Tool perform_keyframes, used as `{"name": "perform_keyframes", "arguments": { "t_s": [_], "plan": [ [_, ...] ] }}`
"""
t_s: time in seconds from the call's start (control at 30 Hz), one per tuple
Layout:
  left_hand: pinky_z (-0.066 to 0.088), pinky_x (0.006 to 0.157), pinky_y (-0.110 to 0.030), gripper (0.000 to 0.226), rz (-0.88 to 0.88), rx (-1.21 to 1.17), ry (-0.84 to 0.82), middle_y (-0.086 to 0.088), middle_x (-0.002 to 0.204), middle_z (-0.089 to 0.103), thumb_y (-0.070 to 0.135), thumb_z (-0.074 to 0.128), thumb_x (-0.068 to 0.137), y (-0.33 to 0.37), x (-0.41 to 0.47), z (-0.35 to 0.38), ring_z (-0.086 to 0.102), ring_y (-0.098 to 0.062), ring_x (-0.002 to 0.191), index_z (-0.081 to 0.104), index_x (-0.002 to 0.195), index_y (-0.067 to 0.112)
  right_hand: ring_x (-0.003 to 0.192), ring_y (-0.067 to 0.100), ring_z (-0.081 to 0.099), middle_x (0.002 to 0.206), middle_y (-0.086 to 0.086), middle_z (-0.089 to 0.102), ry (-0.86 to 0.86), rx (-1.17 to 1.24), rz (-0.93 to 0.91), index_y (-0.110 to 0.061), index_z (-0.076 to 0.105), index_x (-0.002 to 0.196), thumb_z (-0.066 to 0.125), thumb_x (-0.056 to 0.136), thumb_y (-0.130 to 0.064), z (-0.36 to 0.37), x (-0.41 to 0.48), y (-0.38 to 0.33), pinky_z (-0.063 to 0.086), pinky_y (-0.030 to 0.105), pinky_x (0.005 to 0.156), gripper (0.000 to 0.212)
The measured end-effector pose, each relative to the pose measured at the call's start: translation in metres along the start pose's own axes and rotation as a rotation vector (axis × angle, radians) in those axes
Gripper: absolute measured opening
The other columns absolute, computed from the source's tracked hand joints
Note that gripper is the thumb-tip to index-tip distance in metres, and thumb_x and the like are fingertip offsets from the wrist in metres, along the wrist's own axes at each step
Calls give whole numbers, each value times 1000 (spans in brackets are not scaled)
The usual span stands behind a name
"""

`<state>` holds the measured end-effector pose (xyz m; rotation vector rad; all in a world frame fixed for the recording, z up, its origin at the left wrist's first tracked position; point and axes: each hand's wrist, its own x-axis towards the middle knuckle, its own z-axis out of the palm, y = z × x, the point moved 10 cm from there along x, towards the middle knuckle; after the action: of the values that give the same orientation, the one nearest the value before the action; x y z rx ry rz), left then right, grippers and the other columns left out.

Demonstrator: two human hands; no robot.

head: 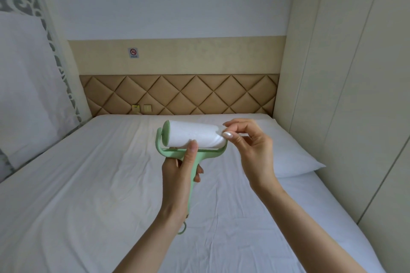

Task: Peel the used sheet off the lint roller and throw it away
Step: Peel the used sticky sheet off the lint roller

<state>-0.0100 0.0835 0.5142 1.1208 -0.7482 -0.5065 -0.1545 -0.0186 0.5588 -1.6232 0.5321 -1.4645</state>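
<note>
A lint roller point(193, 134) with a pale green frame and a white sticky roll is held up over the bed. My left hand point(180, 173) grips its green handle, thumb resting against the roll. At the roll's right end, my right hand point(248, 142) pinches the edge of the outer sheet point(218, 133) between thumb and fingertip. The sheet still lies flat against the roll. The handle's loop end hangs below my left wrist.
A bed point(99, 184) with a white sheet fills the lower view. A white pillow point(295, 155) lies at the right by the wall. A padded tan headboard point(179, 93) is behind. No bin is visible.
</note>
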Motion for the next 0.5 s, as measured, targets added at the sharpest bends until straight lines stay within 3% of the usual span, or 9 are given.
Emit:
{"name": "perform_keyframes", "arguments": {
  "t_s": [0.13,0.27,0.5],
  "plan": [
    [44,49,-20,21,27,-16,-41,5,64,61,46,58,80,4,-3,1,55,-8,59,64,93,31,88,7,63,92,0,67,24,13,16,-18,66,69,68,80,-7,1,0,1,48,23,77,15],
    [45,50,-22,32,8,-15,-40,4,67,62,44,54,78,3,-3,0,57,-9,60,63,103,26,81,0,61,89,-1,66,32,78,56,-15,65,68,67,79,-2,4,0,5,47,17,74,17],
    [41,46,-21,37,-89,-12,55,-4,64,57,51,55,79,1,-3,-10,51,-12,57,66,97,19,84,0,60,91,-3,64,-13,146,67,-19,65,63,66,78,0,14,-4,7,46,17,75,24]
  ]
}}
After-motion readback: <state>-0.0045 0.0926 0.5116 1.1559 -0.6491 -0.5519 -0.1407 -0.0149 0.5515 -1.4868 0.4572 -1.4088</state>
